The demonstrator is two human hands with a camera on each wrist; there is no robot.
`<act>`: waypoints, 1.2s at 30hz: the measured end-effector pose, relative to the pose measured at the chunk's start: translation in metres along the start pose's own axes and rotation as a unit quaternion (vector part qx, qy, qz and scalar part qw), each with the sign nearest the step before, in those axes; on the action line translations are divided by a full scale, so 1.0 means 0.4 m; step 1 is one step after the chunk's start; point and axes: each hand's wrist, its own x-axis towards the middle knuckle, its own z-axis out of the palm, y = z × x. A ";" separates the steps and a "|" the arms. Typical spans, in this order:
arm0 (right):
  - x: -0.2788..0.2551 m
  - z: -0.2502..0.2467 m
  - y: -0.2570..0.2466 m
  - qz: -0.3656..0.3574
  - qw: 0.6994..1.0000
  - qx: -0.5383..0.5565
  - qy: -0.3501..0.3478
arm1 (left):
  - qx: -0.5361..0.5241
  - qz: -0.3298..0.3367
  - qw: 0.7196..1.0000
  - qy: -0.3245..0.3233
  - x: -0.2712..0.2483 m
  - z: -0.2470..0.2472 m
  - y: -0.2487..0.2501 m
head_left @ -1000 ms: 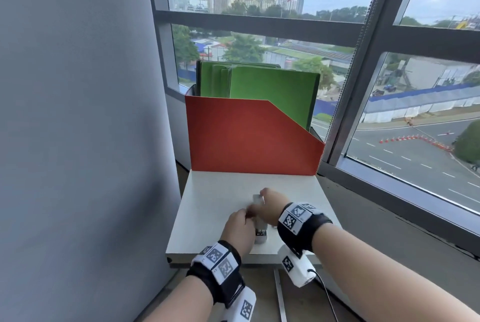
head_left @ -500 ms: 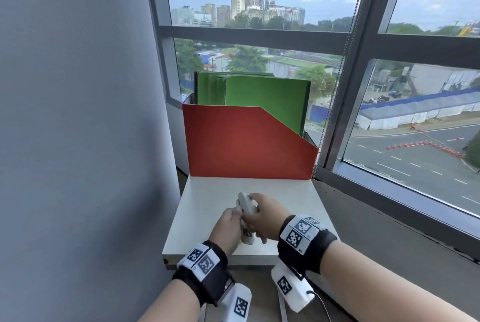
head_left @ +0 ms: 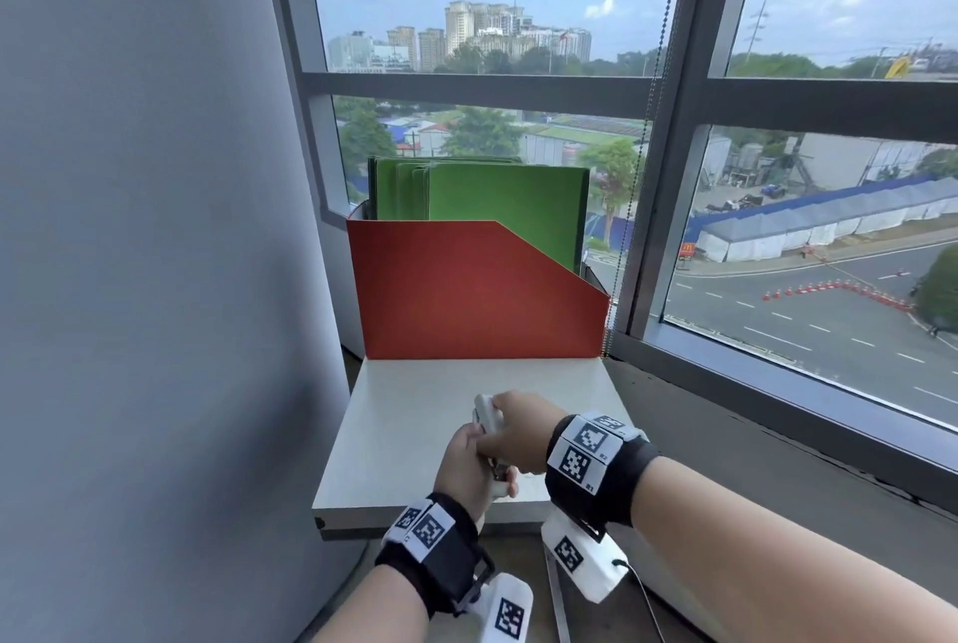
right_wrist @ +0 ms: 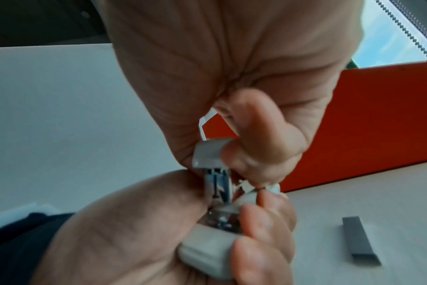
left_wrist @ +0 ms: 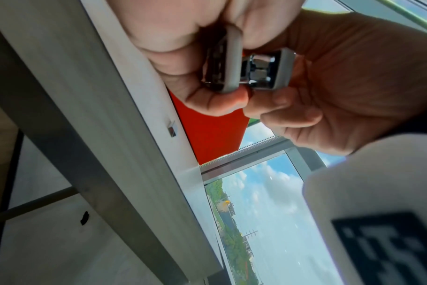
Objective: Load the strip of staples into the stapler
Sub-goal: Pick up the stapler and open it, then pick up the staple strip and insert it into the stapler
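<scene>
A small white stapler (head_left: 485, 413) is held just above the white table (head_left: 414, 409), near its front edge. My left hand (head_left: 466, 461) grips its base (right_wrist: 207, 256) from below. My right hand (head_left: 510, 427) pinches the top cover (right_wrist: 208, 154), which is hinged up away from the base. The metal magazine (right_wrist: 217, 185) shows in the gap between them. In the left wrist view the two white halves (left_wrist: 232, 63) stand apart with chrome metal between. The grey strip of staples (right_wrist: 358, 239) lies loose on the table to the right of my hands. The head view does not show it.
A red file box (head_left: 466, 290) holding green folders (head_left: 497, 207) stands across the back of the table. A grey curved wall (head_left: 155, 279) lies close on the left. Windows and a blind chain (head_left: 637, 176) are on the right. A concrete ledge (head_left: 726, 461) runs beside the table.
The stapler has left the table and come up between both hands. Its top cover has swung away from the base.
</scene>
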 end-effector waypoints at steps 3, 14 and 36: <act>0.018 -0.026 0.029 0.028 0.999 0.031 0.026 | 0.057 0.013 0.998 0.011 -0.004 0.008 -0.019; 0.030 -0.071 0.101 -0.037 0.961 0.201 0.186 | 0.065 -0.008 0.997 -0.031 -0.033 0.000 -0.035; 0.202 -0.052 0.189 0.036 0.994 0.090 0.051 | 0.005 0.019 1.000 0.011 -0.033 -0.024 0.034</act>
